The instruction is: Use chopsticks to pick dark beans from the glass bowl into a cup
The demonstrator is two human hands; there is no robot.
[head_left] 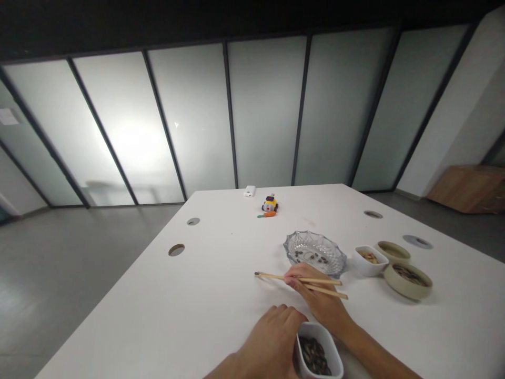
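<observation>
My right hand [310,284] is closed around a pair of wooden chopsticks [323,281], whose tips point left over the table. A small dark bit, probably a seed, sits at the tips. My left hand [274,337] grips the left side of a white square bowl [335,363] at the near edge of the view. Dark striped seeds [314,355] lie inside that bowl. Just beyond my right hand stands a scalloped clear glass dish [292,243] with several dark seeds on its bottom. Part of its near rim is hidden by the hand.
Right of the dish are a white bowl [365,267] with pale pieces, a beige bowl [412,291] with dark contents and another beige bowl [381,247]. Farther back lie a toy carrot [270,214], a yellow toy vehicle [270,204] and a white device [250,191]. Round holes pierce the table [221,252].
</observation>
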